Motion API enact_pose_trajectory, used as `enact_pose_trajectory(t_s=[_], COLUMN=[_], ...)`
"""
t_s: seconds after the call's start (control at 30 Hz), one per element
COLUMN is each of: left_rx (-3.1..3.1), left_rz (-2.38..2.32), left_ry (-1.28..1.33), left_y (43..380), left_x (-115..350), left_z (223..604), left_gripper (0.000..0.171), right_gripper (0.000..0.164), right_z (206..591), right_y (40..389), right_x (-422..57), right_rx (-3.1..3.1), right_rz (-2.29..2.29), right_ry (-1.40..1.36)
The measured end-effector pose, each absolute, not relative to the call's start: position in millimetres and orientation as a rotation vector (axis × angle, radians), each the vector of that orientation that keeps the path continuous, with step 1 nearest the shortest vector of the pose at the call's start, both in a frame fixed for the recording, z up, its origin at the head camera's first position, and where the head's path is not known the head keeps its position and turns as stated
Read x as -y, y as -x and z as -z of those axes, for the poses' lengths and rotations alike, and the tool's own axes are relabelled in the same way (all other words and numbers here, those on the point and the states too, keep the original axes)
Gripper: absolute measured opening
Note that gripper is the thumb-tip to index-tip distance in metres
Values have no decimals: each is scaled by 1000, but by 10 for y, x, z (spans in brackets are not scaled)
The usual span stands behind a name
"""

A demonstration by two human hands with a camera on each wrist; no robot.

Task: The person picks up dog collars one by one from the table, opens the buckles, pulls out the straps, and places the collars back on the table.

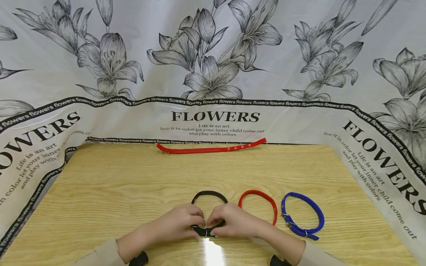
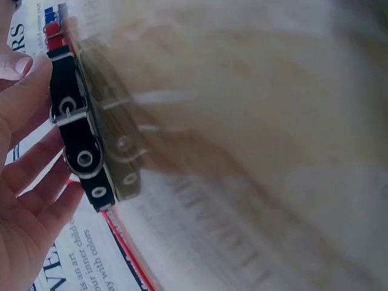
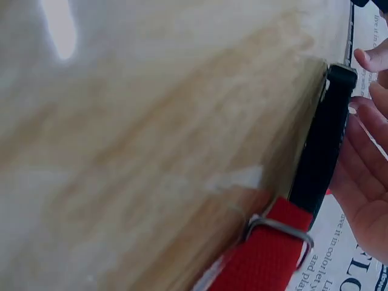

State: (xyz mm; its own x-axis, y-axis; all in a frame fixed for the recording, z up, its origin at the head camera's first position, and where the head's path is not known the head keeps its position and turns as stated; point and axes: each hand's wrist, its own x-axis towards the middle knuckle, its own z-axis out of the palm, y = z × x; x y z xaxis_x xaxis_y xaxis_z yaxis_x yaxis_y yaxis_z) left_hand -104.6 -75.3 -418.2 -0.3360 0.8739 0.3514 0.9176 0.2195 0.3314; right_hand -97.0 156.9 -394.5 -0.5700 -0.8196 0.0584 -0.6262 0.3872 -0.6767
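A black buckle collar (image 1: 201, 231) stands as a loop on the table in front of me, in the head view. My left hand (image 1: 179, 223) holds its front strap at the left, with thumb and index finger by the metal buckle. At the strap's right part my right hand (image 1: 233, 221) pinches it, both index fingers bent into the loop. The left wrist view shows the black collar (image 2: 74, 136) closed through its buckle, with metal eyelets and a ring. Beside the right forearm stands a looped red collar (image 1: 273, 207), partly hidden by that hand.
To the right of the red collar stands a blue collar (image 1: 321, 216), also looped. A red strap with eyelets (image 1: 196, 150) lies unbuckled at the table's back edge. A flower-printed cloth (image 1: 289, 122) hangs behind the wooden table (image 1: 133, 177) and along its sides.
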Motion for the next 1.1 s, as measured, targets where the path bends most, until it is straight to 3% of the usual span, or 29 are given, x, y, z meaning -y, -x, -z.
enact_pose_trajectory(t_s=[0.33, 1.1], left_rx=[2397, 2431], left_rz=[649, 848], left_ry=[1751, 1698], left_y=[1015, 1064], left_x=[730, 768], left_z=[4172, 4101], left_gripper=[15, 10], right_gripper=[14, 8], right_z=[3994, 3819], right_y=[917, 1041], right_x=[-1492, -1560], right_rx=[-2484, -2476], right_rz=[710, 714], right_ry=[1310, 1437])
